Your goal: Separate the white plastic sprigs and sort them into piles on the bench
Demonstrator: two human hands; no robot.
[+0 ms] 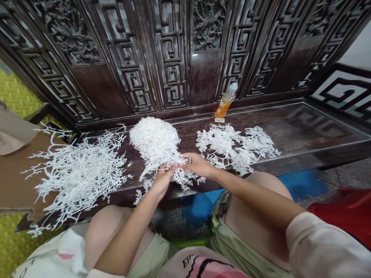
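Note:
My left hand (165,175) and my right hand (197,164) meet at the front of the bench, fingers closed on a white branching sprig (183,159) that looks like plastic. Just behind them rises a dense mound of small white pieces (155,135). More white bits (184,179) lie below my hands along the bench edge. To the left is a big tangled heap of white branched stems (78,170). On the right, flatter clusters of white sprigs (232,148) are spread out. My fingertips are partly hidden among the white strands.
The dark wooden bench (290,127) has a carved lattice back (203,77). A bottle of orange drink (224,104) stands near the back. Cardboard (17,177) lies at the left, and a red plastic object (342,210) is at the lower right. My knees are close to the front edge.

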